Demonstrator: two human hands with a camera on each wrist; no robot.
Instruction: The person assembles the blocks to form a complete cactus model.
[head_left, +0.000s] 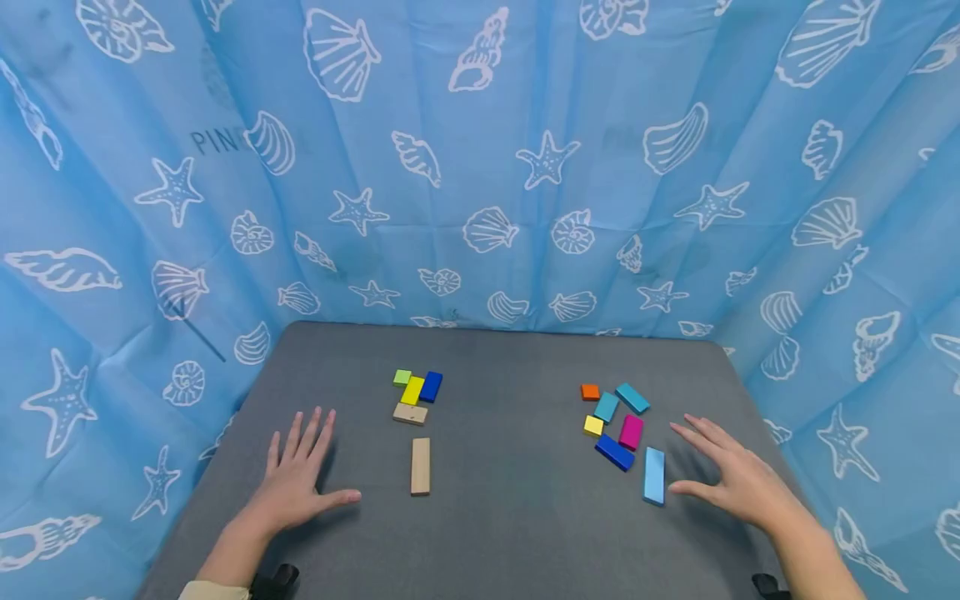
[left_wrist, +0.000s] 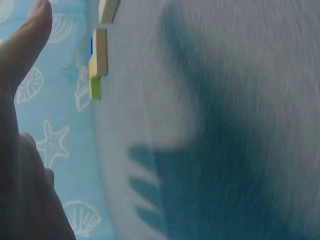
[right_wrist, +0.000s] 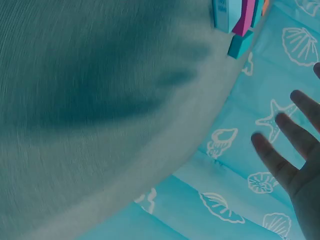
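Note:
My left hand (head_left: 292, 483) hovers over the table's left side, fingers spread and holding nothing. To its right lie a long plain wooden block (head_left: 421, 467) and a cluster: a tan block (head_left: 410, 414), a yellow one (head_left: 412, 390), a dark blue one (head_left: 431, 387) and a small green one (head_left: 402, 377). On the right, my right hand (head_left: 738, 479) is held with fingers extended, beside a light blue block (head_left: 654, 476). Further left are a blue block (head_left: 615, 452), a magenta block (head_left: 631, 432), a small yellow block (head_left: 593, 426), two teal blocks (head_left: 607, 407) and an orange block (head_left: 590, 392).
The blocks lie on a grey table (head_left: 510, 533) with rounded far corners. A blue curtain (head_left: 465, 167) printed with white shells and starfish hangs behind it and along both sides. In the wrist views, each hand casts a shadow on the tabletop.

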